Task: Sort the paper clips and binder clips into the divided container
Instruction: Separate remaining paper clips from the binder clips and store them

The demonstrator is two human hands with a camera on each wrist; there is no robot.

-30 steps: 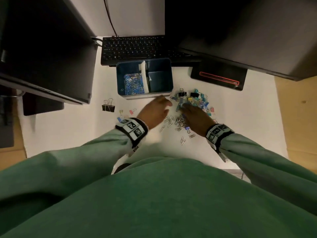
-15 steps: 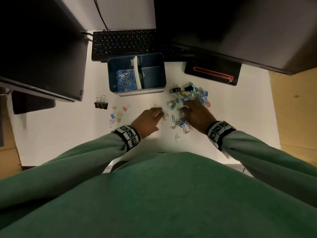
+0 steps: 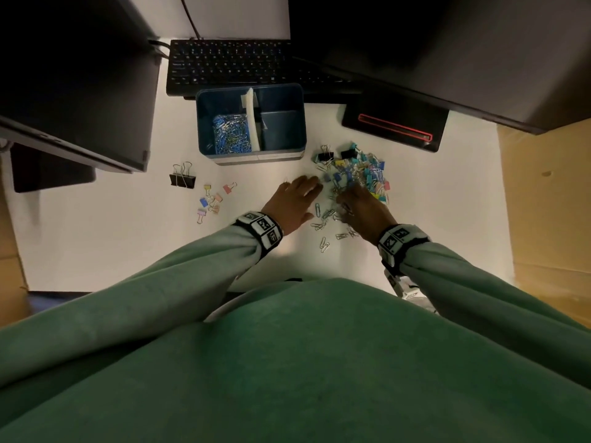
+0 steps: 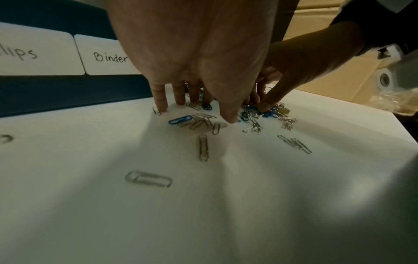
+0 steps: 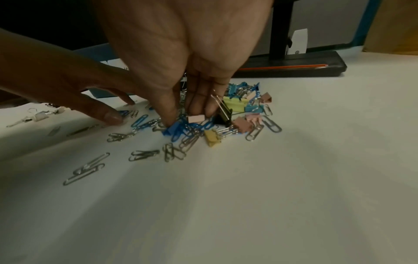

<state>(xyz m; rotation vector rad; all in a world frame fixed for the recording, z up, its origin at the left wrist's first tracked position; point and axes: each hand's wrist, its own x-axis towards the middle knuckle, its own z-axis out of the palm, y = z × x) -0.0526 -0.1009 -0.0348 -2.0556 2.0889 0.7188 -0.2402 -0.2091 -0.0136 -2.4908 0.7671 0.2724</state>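
Head view: the blue divided plastic container (image 3: pixel 204 129) stands at 12 o'clock on the white surface (image 3: pixel 96 238), with silver and blue wire paper clips (image 3: pixel 231 133) in its left compartment and its right one showing nothing inside. The mixed pile of coloured binder clips (image 3: pixel 361 174) lies at its 4 o'clock.
Left wrist view: the left hand (image 4: pixel 199 53) has straight fingers (image 4: pixel 161 100) pressing down among loose clips, holding nothing; its grip is open.
Right wrist view: the right hand (image 5: pixel 181 50) pinches into the pile with thumb and fingers; which clip its grip closes on I cannot tell.
Handling: clips look light, stiff, slippery and prone to tangling; pinch binder clips by the body.
Room: open surface toward 6 o'clock; the black monitor base (image 5: pixel 294 68) crowds 1 o'clock.
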